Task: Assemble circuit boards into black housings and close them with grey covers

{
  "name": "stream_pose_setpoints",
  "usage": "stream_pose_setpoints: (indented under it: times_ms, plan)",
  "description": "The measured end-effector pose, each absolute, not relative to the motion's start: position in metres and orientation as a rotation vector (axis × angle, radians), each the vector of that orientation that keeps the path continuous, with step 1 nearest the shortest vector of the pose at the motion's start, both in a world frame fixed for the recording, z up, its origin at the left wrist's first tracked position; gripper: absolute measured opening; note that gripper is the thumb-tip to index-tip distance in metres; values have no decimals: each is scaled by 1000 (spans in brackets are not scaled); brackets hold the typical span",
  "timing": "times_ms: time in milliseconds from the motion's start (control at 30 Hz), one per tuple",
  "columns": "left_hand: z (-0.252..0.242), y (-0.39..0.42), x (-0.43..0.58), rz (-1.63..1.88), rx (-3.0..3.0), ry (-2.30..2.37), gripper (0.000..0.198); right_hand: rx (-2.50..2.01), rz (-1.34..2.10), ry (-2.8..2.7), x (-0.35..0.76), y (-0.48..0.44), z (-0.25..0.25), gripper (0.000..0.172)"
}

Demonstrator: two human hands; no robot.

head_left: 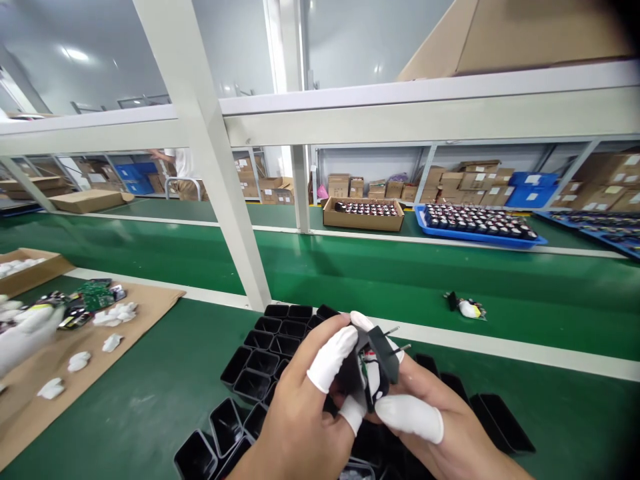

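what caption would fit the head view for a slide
Left hand and right hand, in finger cots, hold a small black part over black casings.

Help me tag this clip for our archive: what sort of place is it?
Most likely a small-electronics assembly line: a green conveyor belt, a blue tray full of small parts, and the left hand and right hand holding a wired black component.

Left hand [300, 420] and right hand [445, 437] meet fingertip to fingertip, both closed in a pinch grip. The left index finger [333, 357] curls over the top. The right thumb [410, 417] lies below it, pointing left.
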State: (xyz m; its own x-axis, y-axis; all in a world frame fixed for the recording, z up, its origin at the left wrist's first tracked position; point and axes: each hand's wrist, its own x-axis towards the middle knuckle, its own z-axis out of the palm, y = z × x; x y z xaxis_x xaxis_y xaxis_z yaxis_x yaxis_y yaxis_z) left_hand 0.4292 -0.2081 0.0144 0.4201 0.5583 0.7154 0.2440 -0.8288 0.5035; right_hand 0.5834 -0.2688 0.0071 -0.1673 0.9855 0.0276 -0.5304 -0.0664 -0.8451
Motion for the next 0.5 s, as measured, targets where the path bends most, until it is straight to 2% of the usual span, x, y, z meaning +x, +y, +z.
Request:
stream_pose_setpoints:
  times_ms: [200,500]
  plan:
    - [13,-207,430,1347,2388,720,55,-758,1522,-823,582,-268,11,39]
    - [12,-207,429,1344,2343,658,57,-642,1526,-727,579,-266,4,38]
